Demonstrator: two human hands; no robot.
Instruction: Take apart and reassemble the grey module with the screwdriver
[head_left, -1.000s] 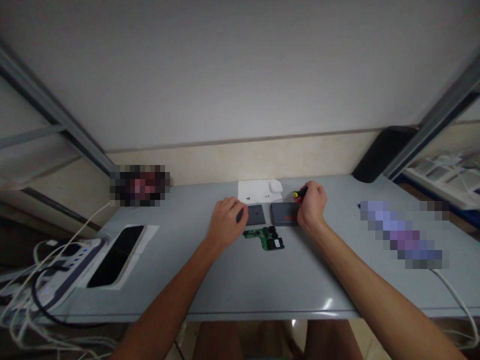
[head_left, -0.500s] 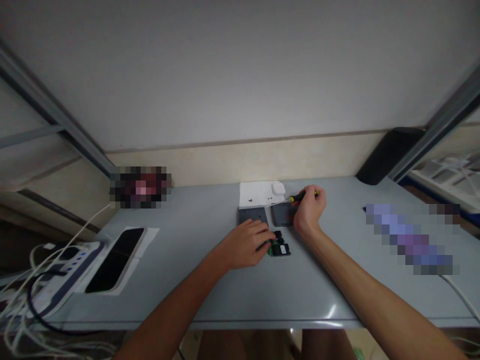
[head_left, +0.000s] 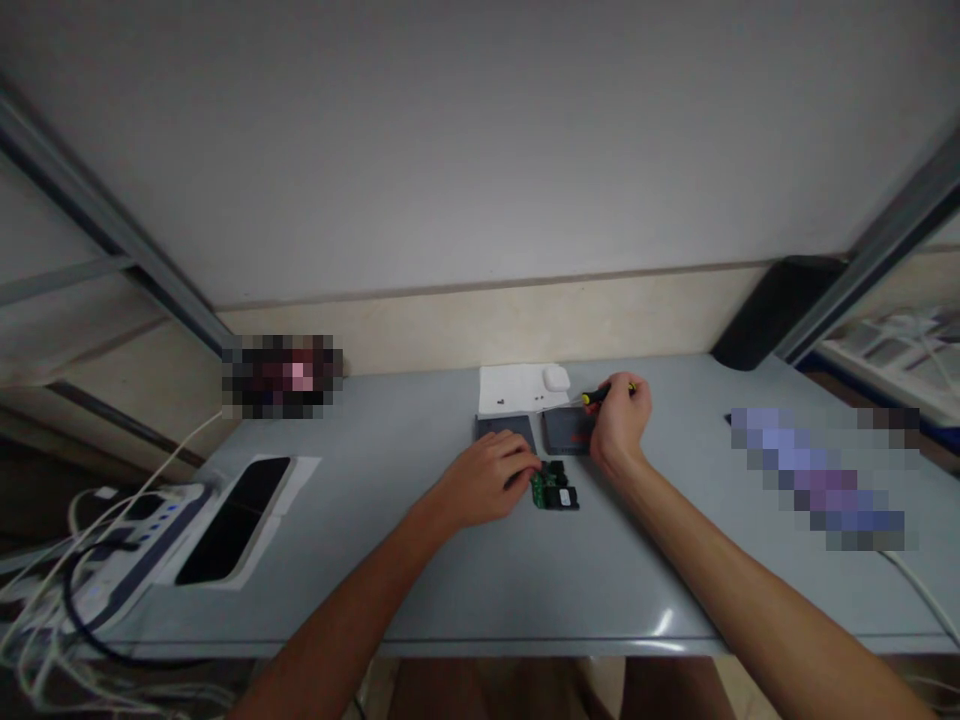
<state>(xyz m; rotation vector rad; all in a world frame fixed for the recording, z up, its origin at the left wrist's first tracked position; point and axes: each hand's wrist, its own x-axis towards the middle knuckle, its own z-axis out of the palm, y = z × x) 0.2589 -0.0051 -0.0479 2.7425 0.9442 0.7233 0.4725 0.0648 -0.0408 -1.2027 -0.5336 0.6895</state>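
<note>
My right hand [head_left: 621, 420] is closed round a black and yellow screwdriver [head_left: 598, 396], its shaft pointing left over the dark casing parts. One dark casing half [head_left: 564, 432] lies beside that hand; the other casing half [head_left: 506, 425] is partly covered by my left hand [head_left: 491, 475]. The left fingers are bent and together at the left edge of a green circuit board [head_left: 538, 490] with black components; what they hold, if anything, is hidden. Behind the casing halves, a white paper [head_left: 510, 385] bears small dark screws [head_left: 501, 402] and a white rounded case [head_left: 556, 378].
On the left of the grey table [head_left: 360, 600] lie a black phone [head_left: 236, 520] and a power strip [head_left: 154, 540] with tangled cables. A black cylinder [head_left: 776, 310] leans at the back right. Blurred items are at both sides.
My left hand has drawn slightly left and back, showing more of the green board. The right hand with the screwdriver has hardly moved.
</note>
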